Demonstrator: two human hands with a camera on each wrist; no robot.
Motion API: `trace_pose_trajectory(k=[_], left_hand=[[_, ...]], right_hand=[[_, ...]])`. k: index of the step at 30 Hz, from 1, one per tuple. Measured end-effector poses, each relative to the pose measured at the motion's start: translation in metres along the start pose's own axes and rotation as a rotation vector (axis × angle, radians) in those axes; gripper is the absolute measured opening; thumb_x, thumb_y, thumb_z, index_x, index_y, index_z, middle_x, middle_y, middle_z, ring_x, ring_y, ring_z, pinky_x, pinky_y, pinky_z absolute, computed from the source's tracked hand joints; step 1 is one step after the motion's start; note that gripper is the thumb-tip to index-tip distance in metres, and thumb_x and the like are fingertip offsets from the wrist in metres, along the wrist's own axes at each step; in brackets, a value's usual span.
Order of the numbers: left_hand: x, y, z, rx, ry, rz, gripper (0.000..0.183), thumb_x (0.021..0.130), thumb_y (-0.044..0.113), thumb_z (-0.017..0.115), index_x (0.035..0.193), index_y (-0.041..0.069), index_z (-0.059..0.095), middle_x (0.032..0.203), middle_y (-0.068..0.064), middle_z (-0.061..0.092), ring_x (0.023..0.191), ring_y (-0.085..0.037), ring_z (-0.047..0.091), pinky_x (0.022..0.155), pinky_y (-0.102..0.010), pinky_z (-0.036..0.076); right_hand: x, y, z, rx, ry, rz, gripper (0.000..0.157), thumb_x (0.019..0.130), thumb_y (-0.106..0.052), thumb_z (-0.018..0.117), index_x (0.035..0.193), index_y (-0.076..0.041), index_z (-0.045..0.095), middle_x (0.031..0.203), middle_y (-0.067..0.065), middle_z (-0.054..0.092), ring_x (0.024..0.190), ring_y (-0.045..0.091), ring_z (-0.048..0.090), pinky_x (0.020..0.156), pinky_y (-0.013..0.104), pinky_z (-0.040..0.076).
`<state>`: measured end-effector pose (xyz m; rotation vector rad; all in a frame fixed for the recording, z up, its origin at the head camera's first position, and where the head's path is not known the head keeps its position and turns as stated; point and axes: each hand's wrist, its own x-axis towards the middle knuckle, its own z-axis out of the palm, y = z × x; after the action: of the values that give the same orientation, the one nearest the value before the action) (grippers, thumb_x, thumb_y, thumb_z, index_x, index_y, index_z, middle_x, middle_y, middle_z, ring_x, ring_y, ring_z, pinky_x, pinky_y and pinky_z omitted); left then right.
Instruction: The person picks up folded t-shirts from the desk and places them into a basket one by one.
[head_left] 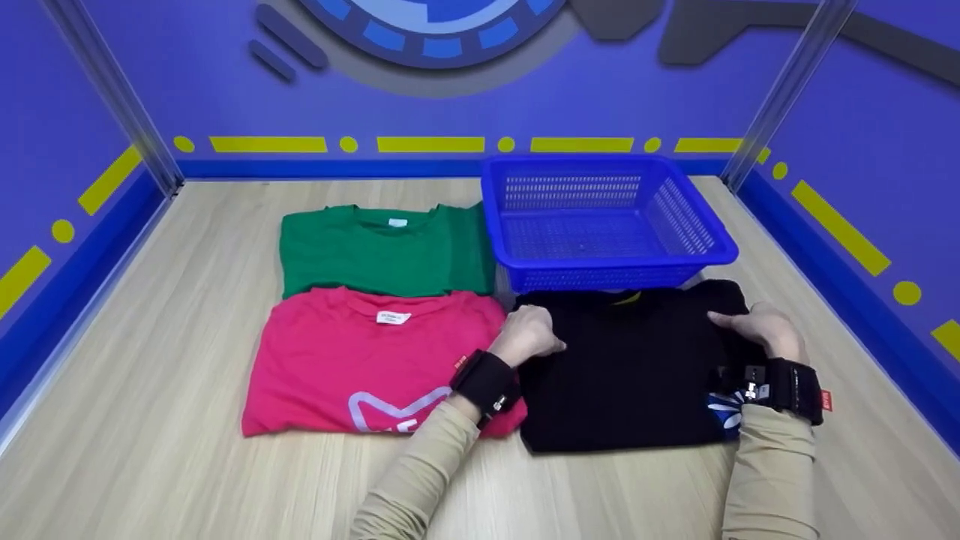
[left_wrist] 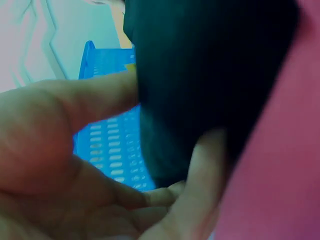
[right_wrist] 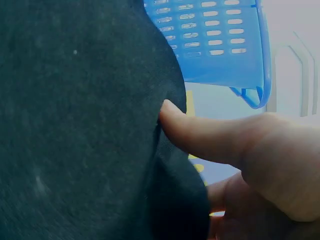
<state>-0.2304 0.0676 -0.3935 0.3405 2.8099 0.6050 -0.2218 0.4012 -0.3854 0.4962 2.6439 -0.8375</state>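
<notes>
A folded black T-shirt (head_left: pixel 630 367) lies at the front right, with a blue and white print near its lower right corner. At its left edge my left hand (head_left: pixel 527 332) grips the cloth; in the left wrist view the thumb and fingers (left_wrist: pixel 207 165) close around the dark fabric (left_wrist: pixel 200 75). My right hand (head_left: pixel 765 328) holds the right edge, thumb on top in the right wrist view and the other fingers partly hidden beneath the cloth. Beside the left wrist is a folded pink T-shirt (head_left: pixel 322 367) with a white star outline.
Behind the black shirt stands a blue plastic basket (head_left: pixel 607 262) with slotted walls. A folded green T-shirt (head_left: pixel 375 259) lies behind the pink one, its right side against the basket. Blue printed panels (head_left: pixel 420 112) wall in the wooden table (head_left: pixel 180 375) at the back and sides.
</notes>
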Motion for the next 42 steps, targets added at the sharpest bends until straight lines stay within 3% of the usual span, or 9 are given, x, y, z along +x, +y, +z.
trace_pose_trajectory(k=[4, 10, 16, 19, 22, 27, 31, 34, 42], left_hand=[[0.002, 0.004, 0.004, 0.029, -0.022, -0.053, 0.026, 0.082, 0.030, 0.071, 0.088, 0.005, 0.067, 0.113, -0.013, 0.065, 0.108, -0.029, 0.061, 0.091, -0.037, 0.051], [0.006, 0.010, 0.007, -0.012, -0.040, -0.155, 0.065, 0.082, 0.035, 0.070, 0.134, 0.003, 0.048, 0.135, -0.025, 0.045, 0.123, -0.042, 0.043, 0.102, -0.042, 0.042], [0.011, 0.003, 0.005, -0.442, -0.059, -0.174, 0.093, 0.076, 0.021, 0.079, 0.143, -0.011, 0.023, 0.142, -0.026, 0.043, 0.127, -0.031, 0.049, 0.105, -0.035, 0.043], [0.013, 0.000, 0.002, -0.684, -0.105, -0.229, 0.081, 0.073, 0.017, 0.081, 0.136, -0.007, 0.036, 0.126, -0.014, 0.056, 0.098, -0.021, 0.063, 0.082, -0.029, 0.055], [0.014, -0.001, 0.000, -0.814, -0.158, -0.267, 0.044, 0.071, 0.015, 0.082, 0.103, 0.003, 0.056, 0.082, 0.001, 0.056, 0.057, -0.010, 0.051, 0.052, -0.023, 0.047], [0.014, -0.004, -0.001, -0.778, -0.189, -0.207, 0.035, 0.069, 0.022, 0.084, 0.076, 0.013, 0.051, 0.066, 0.006, 0.037, 0.055, -0.008, 0.034, 0.049, -0.021, 0.031], [0.013, -0.006, 0.000, -0.775, -0.177, -0.163, 0.040, 0.067, 0.020, 0.084, 0.093, 0.007, 0.057, 0.090, 0.002, 0.052, 0.082, -0.012, 0.049, 0.072, -0.023, 0.046], [0.013, -0.005, 0.000, -0.757, -0.147, -0.147, 0.056, 0.066, 0.018, 0.083, 0.109, 0.002, 0.052, 0.109, -0.003, 0.053, 0.098, -0.016, 0.051, 0.087, -0.027, 0.048], [0.007, -0.001, -0.007, -0.629, -0.064, -0.085, 0.052, 0.062, 0.024, 0.088, 0.097, 0.002, 0.057, 0.096, -0.004, 0.059, 0.086, -0.015, 0.054, 0.077, -0.026, 0.050]], right_hand=[[0.001, 0.001, 0.000, 0.025, 0.009, -0.004, 0.091, 0.092, -0.045, 0.055, 0.136, 0.025, 0.019, 0.136, 0.043, 0.030, 0.113, 0.043, 0.042, 0.103, 0.054, 0.038], [0.000, 0.000, -0.002, 0.038, 0.011, -0.016, 0.083, 0.092, -0.038, 0.057, 0.135, 0.024, 0.023, 0.130, 0.039, 0.035, 0.110, 0.041, 0.042, 0.102, 0.053, 0.039], [-0.001, 0.001, -0.003, 0.058, -0.018, -0.016, 0.087, 0.092, -0.037, 0.056, 0.137, 0.025, 0.016, 0.135, 0.041, 0.028, 0.116, 0.045, 0.036, 0.108, 0.055, 0.032], [-0.002, 0.002, -0.004, 0.073, -0.026, -0.008, 0.087, 0.091, -0.039, 0.057, 0.136, 0.025, 0.017, 0.126, 0.037, 0.033, 0.110, 0.041, 0.038, 0.106, 0.054, 0.035], [-0.004, 0.003, -0.007, 0.096, -0.044, 0.012, 0.090, 0.091, -0.041, 0.056, 0.137, 0.024, 0.014, 0.128, 0.037, 0.031, 0.113, 0.043, 0.038, 0.107, 0.053, 0.035], [-0.007, 0.002, -0.012, 0.137, -0.106, 0.021, 0.094, 0.092, -0.043, 0.054, 0.141, 0.021, 0.007, 0.143, 0.044, 0.018, 0.131, 0.052, 0.028, 0.113, 0.053, 0.029], [-0.009, 0.002, -0.016, 0.165, -0.097, -0.023, 0.043, 0.090, -0.041, 0.060, 0.098, 0.000, 0.056, 0.092, 0.014, 0.060, 0.091, 0.025, 0.060, 0.085, 0.032, 0.050], [-0.012, 0.002, -0.019, 0.193, -0.093, -0.055, 0.034, 0.088, -0.039, 0.064, 0.070, -0.018, 0.046, 0.071, -0.010, 0.048, 0.068, 0.006, 0.052, 0.066, 0.022, 0.046], [-0.024, 0.003, -0.028, 0.121, -0.127, -0.089, 0.037, 0.088, -0.048, 0.062, 0.084, -0.012, 0.050, 0.082, -0.006, 0.049, 0.076, 0.009, 0.052, 0.070, 0.024, 0.047]])
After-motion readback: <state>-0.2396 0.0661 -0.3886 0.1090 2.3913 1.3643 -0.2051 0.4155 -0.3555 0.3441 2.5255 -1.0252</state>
